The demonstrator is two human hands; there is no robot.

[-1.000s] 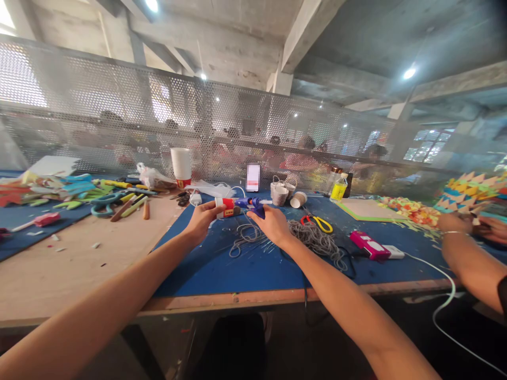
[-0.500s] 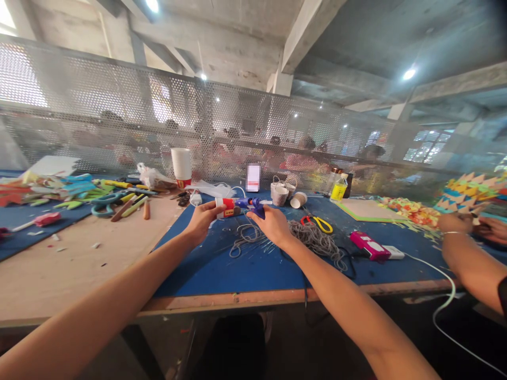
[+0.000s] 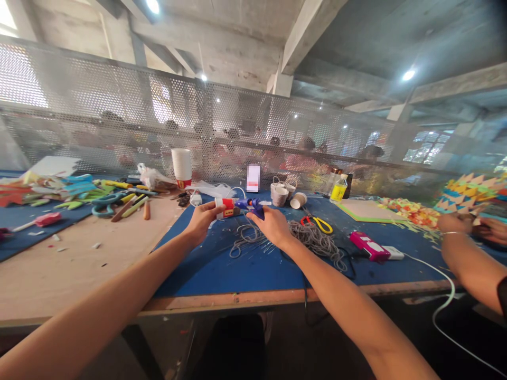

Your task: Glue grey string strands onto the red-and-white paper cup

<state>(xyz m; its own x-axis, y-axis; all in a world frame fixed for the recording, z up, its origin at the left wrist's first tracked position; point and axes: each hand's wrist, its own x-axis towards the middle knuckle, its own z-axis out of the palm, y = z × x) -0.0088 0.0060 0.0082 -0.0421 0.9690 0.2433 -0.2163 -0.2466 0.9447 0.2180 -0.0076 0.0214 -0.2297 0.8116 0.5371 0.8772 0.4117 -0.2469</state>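
Blue worktop [image 3: 214,277] before a perforated metal screen [image 3: 222,116]: paper cup [image 3: 227,207] and glue gun [image 3: 249,202] are held above the surface.

The red-and-white cup is grasped by the left hand [image 3: 201,219], fingers closed about its left end; it is tipped on its side, its body projecting rightward from the grip. The blue gun is gripped by its handle in the right hand [image 3: 274,222], nozzle end directed at the cup; whether contact is made cannot be told. Tangled grey cord [image 3: 319,240] is spread beside the right hand, with red-and-yellow scissors [image 3: 324,226] lying against it. Small handled cups [image 3: 280,196] and a phone [image 3: 253,179] are noted beyond.
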